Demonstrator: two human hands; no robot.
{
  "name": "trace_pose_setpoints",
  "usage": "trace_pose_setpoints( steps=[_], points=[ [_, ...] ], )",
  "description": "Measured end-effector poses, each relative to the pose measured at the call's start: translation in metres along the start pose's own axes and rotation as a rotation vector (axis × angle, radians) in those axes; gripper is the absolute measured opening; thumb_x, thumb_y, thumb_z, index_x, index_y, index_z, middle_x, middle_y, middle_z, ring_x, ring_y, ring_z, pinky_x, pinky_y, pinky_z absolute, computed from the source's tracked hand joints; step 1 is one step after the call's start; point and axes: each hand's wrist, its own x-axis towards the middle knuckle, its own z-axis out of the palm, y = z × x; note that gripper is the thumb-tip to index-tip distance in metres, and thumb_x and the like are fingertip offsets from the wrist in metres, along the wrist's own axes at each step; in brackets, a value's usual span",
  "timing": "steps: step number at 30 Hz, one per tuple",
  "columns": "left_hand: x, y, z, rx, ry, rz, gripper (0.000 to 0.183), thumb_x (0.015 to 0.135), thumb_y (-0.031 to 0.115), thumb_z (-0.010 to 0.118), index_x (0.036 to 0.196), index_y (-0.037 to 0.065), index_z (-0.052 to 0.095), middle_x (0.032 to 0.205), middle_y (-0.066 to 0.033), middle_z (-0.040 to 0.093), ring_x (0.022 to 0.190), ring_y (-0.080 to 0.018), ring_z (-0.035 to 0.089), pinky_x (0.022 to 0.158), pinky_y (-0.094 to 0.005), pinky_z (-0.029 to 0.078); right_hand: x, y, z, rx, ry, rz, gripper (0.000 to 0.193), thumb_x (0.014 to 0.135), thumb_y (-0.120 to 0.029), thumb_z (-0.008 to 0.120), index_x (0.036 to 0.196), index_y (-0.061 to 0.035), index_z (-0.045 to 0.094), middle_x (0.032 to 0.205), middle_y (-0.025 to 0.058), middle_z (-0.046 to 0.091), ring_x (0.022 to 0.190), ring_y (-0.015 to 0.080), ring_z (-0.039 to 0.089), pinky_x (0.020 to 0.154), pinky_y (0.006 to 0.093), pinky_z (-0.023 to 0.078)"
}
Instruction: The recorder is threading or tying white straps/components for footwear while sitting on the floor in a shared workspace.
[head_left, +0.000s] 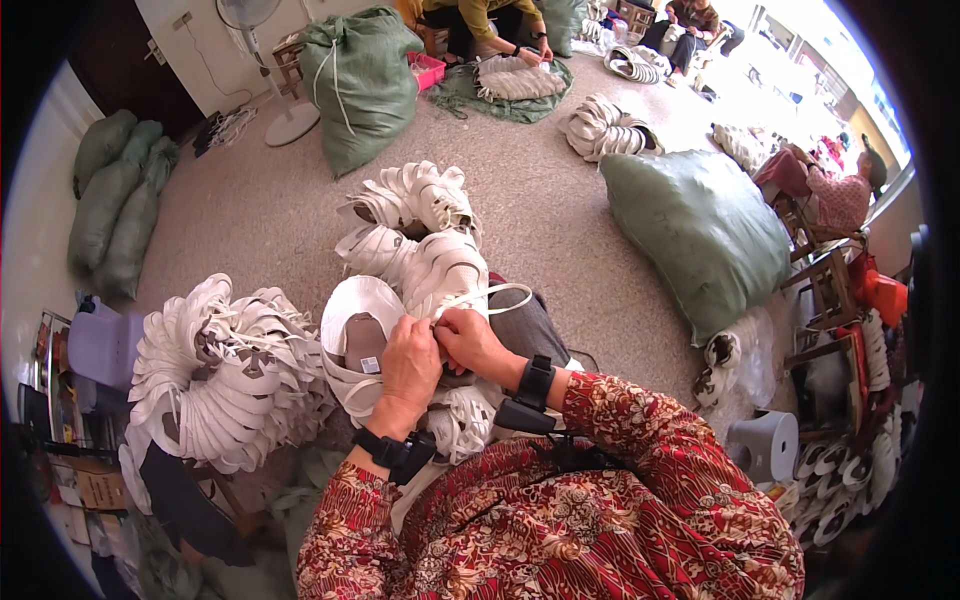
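My left hand and my right hand meet over my lap with fingers pinched together. From between the fingertips a white shoelace loops up to the right; my right hand grips it. My left fingers are closed at the edge of a white shoe upper, their tips partly hidden. Beside my left hand lies an open white shoe upper with a brown lining and a small white label. A chain of nested white shoe uppers stretches away beyond my hands, and more lie below my wrists.
A large bundle of white uppers stands at my left. Stuffed green sacks lie farther off. There are a fan, a grey stool and a lilac plastic chair. Several people work beyond, one by a pink basket.
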Motion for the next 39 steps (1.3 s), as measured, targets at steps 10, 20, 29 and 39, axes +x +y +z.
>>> trace_pose_setpoints(
  steps=[10,20,29,39],
  points=[
    [-0.003,-0.002,-0.006,-0.121,0.011,-0.076,0.017,0.087,0.012,0.066,0.099,0.0,0.064,0.094,-0.0162,0.061,0.092,-0.0341,0.061,0.082,-0.043,0.05,-0.082,0.043,-0.169,-0.59,0.011,0.115,0.016,0.082,-0.013,0.057,0.075,0.0002,0.062,0.066,0.0163,0.059,0.059,0.025,0.059,0.057,0.0427,0.048],
    [0.021,-0.004,-0.022,-0.274,-0.212,-0.279,0.023,0.087,0.012,0.066,0.107,0.001,0.062,0.094,-0.0171,0.064,0.086,-0.0374,0.064,0.077,-0.0466,0.05,-0.106,0.071,-0.174,-0.698,0.25,-0.334,0.008,0.088,-0.008,0.062,0.093,-0.0023,0.061,0.086,0.0183,0.062,0.082,0.0377,0.062,0.07,0.0447,0.051],
    [0.014,0.031,-0.008,0.083,-0.1,0.234,0.011,0.085,0.015,0.067,0.094,0.008,0.067,0.093,-0.008,0.057,0.099,-0.0271,0.056,0.107,-0.0505,0.036,-0.05,0.029,-0.081,-0.667,-0.112,-0.537,0.015,0.09,-0.017,0.059,0.085,-0.0033,0.06,0.074,0.0173,0.063,0.078,0.0397,0.063,0.075,0.0476,0.05],
    [0.016,0.045,0.015,0.321,-0.223,0.285,0.015,0.077,0.015,0.073,0.089,0.008,0.067,0.098,-0.0073,0.055,0.107,-0.0274,0.051,0.116,-0.0598,0.02,-0.062,0.038,-0.078,-0.298,-0.384,-0.338,0.019,0.088,-0.014,0.059,0.085,0.0038,0.067,0.079,0.024,0.066,0.076,0.041,0.065,0.069,0.0471,0.05]
  ],
)
